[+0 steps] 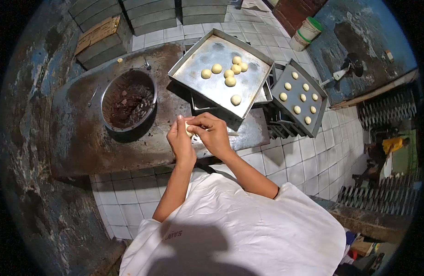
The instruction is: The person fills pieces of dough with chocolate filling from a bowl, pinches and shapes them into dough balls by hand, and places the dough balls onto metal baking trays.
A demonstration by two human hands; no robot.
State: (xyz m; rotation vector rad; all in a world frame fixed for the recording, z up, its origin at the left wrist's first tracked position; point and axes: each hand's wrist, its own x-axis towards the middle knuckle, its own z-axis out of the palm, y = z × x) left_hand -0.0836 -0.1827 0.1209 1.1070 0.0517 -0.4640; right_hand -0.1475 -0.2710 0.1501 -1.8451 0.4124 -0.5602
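White shirt (pixel 267 225) bears unclear lettering (pixel 172 236) — hands (pixel 180 140) (pixel 214 134) pinch dough (pixel 189 129).

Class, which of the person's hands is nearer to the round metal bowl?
Left. The left hand is apart from the bowl, to its lower right in the picture; the right hand is farther right, beyond the left.

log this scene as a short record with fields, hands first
left hand: holding a pale dough piece
right hand: fingers on the same piece
metal bowl: on the worn table, holding dark mixture
large tray: eight pale balls, some touching
grey tray: nine pale balls, spaced apart
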